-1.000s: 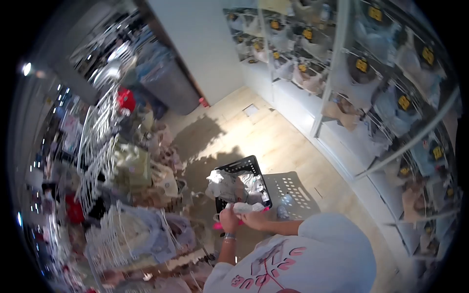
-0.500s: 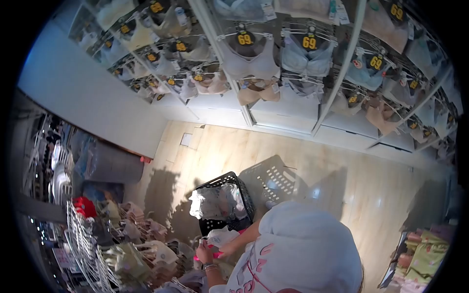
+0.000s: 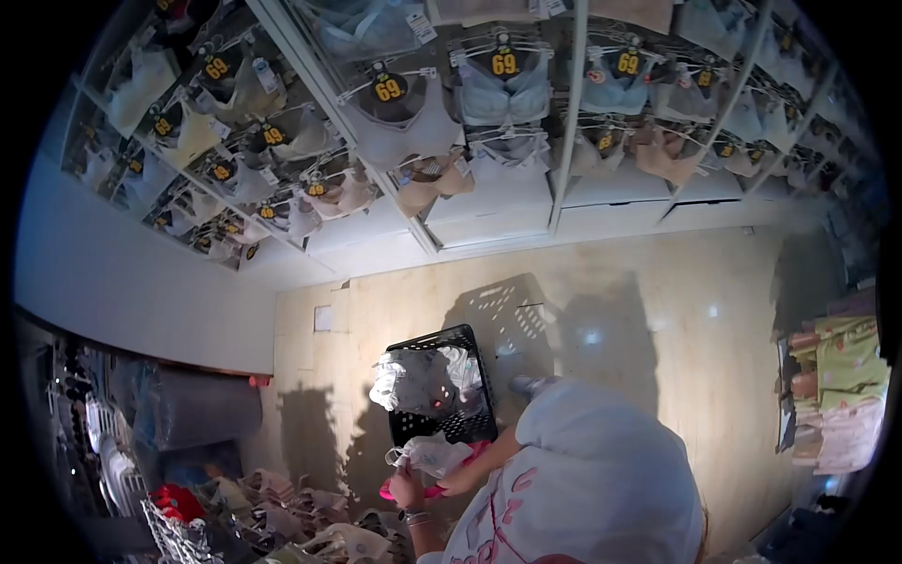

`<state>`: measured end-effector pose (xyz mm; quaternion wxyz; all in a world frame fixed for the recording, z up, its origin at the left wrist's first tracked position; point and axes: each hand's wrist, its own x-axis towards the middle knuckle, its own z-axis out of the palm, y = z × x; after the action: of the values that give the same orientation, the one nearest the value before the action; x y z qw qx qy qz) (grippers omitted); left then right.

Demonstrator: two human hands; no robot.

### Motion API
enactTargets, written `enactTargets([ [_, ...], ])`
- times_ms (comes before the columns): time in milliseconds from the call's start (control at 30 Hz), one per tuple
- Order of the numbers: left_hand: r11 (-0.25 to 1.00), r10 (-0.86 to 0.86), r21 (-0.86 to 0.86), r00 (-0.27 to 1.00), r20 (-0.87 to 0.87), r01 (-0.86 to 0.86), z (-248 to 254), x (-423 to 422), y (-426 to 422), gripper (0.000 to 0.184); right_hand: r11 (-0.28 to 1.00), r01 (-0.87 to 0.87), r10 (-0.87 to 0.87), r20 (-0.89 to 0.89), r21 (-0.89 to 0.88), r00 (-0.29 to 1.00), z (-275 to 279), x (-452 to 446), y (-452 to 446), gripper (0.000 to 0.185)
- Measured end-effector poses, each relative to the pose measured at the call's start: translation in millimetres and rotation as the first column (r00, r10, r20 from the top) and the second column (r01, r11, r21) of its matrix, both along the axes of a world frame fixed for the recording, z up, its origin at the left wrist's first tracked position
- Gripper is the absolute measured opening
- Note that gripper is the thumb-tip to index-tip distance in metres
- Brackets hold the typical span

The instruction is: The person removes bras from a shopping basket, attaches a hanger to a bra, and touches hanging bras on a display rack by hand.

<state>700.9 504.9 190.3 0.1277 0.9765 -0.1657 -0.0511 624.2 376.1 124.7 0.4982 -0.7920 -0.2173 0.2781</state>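
Note:
My left hand point(image 3: 406, 489), with bands at the wrist, is closed on the edge of a small white garment point(image 3: 438, 455) with thin straps. Just right of it, my right hand point(image 3: 457, 481) reaches in from the white shirt and appears closed on a bright pink item point(image 3: 484, 449), whose kind I cannot make out; its fingers are partly hidden. Pink also shows below the left hand. Beyond the hands, a black perforated basket point(image 3: 481, 381) on the floor holds a bundle of white patterned cloth point(image 3: 413, 381).
Bras point(image 3: 399, 122) with price tags hang along the far wall above white drawers point(image 3: 493, 221). At lower left, a wire rack point(image 3: 174, 536) holds garments and a red piece point(image 3: 178, 503). Green and pink clothes point(image 3: 846, 376) hang at right. A shoe point(image 3: 533, 383) is near the basket.
The view has turned, so the wall display shifted left and the right-hand clothes show more. Both hands sit farther from the hanging garments at lower left, with the white garment lifted closer to the basket.

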Motion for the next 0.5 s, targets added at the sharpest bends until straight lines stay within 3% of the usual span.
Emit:
enactTargets([
  [133, 0.984, -0.178, -0.001, 0.982, 0.064, 0.178, -7.1, 33.6, -1.0, 0.027, 0.983, 0.144, -0.146, -0.01, -0.112, 0.989, 13.7, 8.2, 4.8, 0.042],
  [233, 0.958, -0.284, -0.009, 0.955, 0.089, 0.286, -6.7, 62.4, -7.1, 0.026, 0.926, 0.369, -0.367, 0.046, -0.073, 0.929, 4.6, 22.0, 17.5, 0.042],
  [333, 0.938, -0.345, 0.052, 0.934, 0.093, 0.342, -5.6, 82.0, -23.8, 0.025, 0.865, 0.498, -0.502, -0.137, -0.066, 0.854, 39.4, 27.8, 8.7, 0.041],
  [400, 0.926, -0.376, 0.061, 0.918, 0.126, 0.372, -2.1, 97.7, -37.9, 0.026, 0.87, 0.485, -0.491, -0.052, -0.091, 0.87, 38.7, 40.3, 1.7, 0.046],
  [500, 0.915, -0.365, -0.084, 0.9, 0.238, 0.394, -10.5, 121.5, -56.9, 0.027, 0.854, 0.516, -0.508, 0.109, -0.069, 0.855, 24.5, 57.2, -8.5, 0.054],
])
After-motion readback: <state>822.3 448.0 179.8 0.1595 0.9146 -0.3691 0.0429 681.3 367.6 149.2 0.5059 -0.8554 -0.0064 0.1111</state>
